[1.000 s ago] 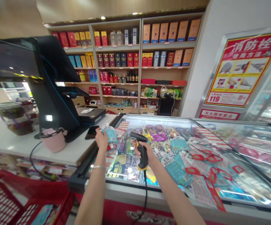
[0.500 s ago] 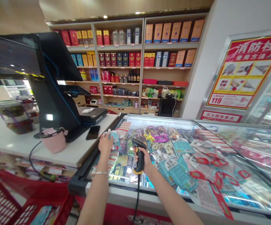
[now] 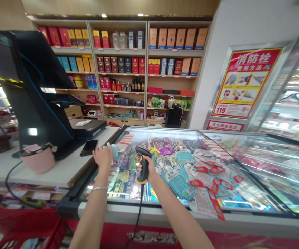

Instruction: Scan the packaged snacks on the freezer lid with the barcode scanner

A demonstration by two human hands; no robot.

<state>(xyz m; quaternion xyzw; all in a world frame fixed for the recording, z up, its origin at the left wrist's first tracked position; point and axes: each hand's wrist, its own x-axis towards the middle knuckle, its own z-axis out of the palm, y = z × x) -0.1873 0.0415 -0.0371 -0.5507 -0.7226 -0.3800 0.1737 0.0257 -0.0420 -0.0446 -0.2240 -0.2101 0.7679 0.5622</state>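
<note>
My right hand [image 3: 148, 166] is wrapped round a black-and-yellow handheld barcode scanner [image 3: 144, 169], held upright above the glass lid with its head tilted to the left. The scanner's cable [image 3: 138, 218] hangs down past the cabinet's front. My left hand [image 3: 103, 157] is at the lid's left edge, its fingers closed at the side of a teal-and-white packet [image 3: 115, 155]; the thumb is mostly hidden. To the right of the scanner, several similar teal-and-white packets [image 3: 179, 181] with red-edged ones [image 3: 213, 186] lie overlapping on the glass.
A glass-topped freezer [image 3: 95, 216] spans the front. On the counter [image 3: 69, 173] at left are a phone [image 3: 89, 148], a pink pot [image 3: 38, 160] and a checkout terminal [image 3: 35, 100]. A red basket [image 3: 35, 228] sits below. Shelves of boxes [image 3: 121, 65] stand behind.
The view has turned to the right, so everything appears shifted left. Both hands keep nearly the same places over the freezer, and the scanner stays in my right hand.
</note>
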